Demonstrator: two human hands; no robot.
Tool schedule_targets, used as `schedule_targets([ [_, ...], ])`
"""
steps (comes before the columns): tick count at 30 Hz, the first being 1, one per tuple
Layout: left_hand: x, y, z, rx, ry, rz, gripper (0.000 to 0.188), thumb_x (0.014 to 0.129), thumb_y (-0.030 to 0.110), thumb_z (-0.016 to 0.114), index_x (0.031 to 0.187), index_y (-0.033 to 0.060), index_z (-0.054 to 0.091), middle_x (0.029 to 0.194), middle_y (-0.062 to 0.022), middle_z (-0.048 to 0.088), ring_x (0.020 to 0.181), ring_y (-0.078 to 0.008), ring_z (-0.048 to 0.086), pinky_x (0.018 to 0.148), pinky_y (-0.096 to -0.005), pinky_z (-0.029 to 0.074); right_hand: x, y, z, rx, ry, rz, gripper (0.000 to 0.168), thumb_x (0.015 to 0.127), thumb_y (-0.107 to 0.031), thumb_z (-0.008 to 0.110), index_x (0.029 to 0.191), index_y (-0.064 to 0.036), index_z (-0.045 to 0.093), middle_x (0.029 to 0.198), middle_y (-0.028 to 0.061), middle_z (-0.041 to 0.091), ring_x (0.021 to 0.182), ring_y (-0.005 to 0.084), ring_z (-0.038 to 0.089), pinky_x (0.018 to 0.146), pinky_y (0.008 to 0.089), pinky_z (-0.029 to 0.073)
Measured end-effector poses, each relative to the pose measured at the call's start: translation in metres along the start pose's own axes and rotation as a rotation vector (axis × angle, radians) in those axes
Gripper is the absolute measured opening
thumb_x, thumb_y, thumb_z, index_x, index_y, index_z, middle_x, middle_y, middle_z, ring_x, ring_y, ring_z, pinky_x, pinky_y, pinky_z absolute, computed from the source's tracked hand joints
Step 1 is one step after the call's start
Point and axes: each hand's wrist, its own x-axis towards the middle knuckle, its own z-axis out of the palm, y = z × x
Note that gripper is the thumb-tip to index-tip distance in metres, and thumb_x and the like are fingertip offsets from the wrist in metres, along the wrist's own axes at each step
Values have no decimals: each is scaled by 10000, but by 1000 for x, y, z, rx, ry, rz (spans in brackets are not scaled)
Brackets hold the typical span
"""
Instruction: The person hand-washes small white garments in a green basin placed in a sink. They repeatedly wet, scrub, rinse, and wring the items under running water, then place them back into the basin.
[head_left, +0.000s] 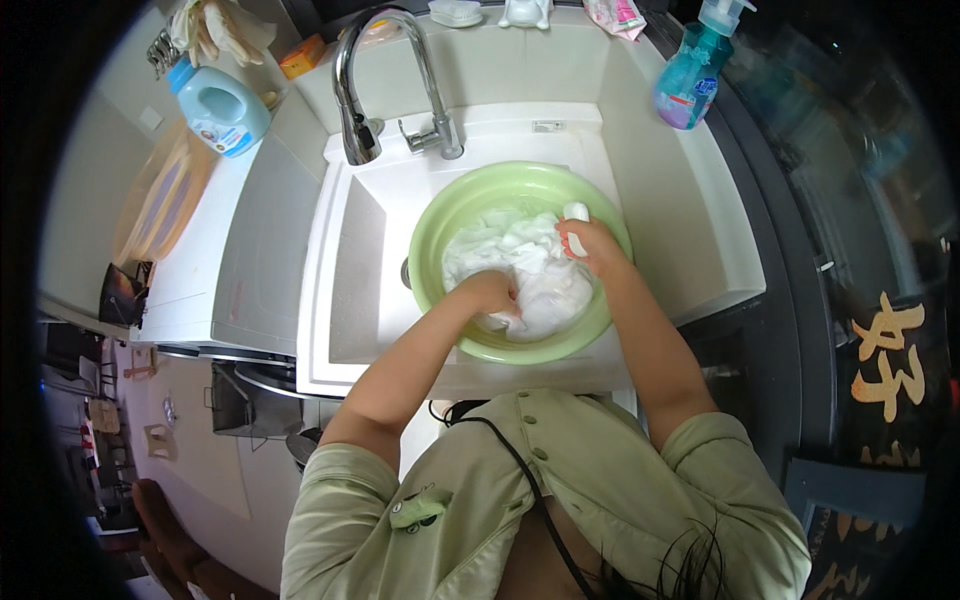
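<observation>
A round green plastic basin (429, 225) stands in the white sink (360, 352), tilted or level I cannot tell. Wet white cloth (551, 289) lies bunched in it, with some water around it. My left hand (491, 292) is at the cloth's near left side, fingers curled and gripping a fold of it. In my right hand (589, 241), at the basin's right side, is a white oblong object (576, 214), perhaps a brush or a bar of soap, held just over the cloth.
A chrome faucet (435, 139) rises behind the basin. On the left ledge stands a light blue detergent bottle (225, 112); a teal pump bottle (690, 82) stands on the right ledge. An orange box (303, 57) and a white brush (455, 13) lie along the back.
</observation>
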Motion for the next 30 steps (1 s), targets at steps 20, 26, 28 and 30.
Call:
schedule_targets([
  [20,-27,4,-38,-2204,179,588,394,770,105,422,1142,-23,442,1138,-175,497,1078,-286,477,956,-428,355,-19,-14,23,415,-294,61,332,803,-354,571,957,-66,513,873,94,561,845,213,562,703,346,466],
  [26,-20,2,-25,-1975,355,633,345,827,67,499,1153,-25,431,1128,-140,508,1007,-248,531,859,-360,471,-23,-16,13,550,-469,72,341,818,-347,542,965,-42,506,957,147,554,881,238,556,772,380,463],
  [28,-17,-5,-25,-2004,256,601,364,835,141,516,1153,-15,435,1125,-136,511,998,-236,536,849,-350,477,-31,-20,16,565,-499,64,341,823,-341,534,976,-38,501,980,160,553,861,234,558,771,367,463],
  [30,-13,-11,-24,-1980,203,520,382,843,201,520,1155,-4,438,1131,-131,511,1000,-229,535,851,-342,473,-32,-22,16,575,-557,38,341,824,-332,536,984,-34,498,997,166,552,842,225,556,769,355,464],
])
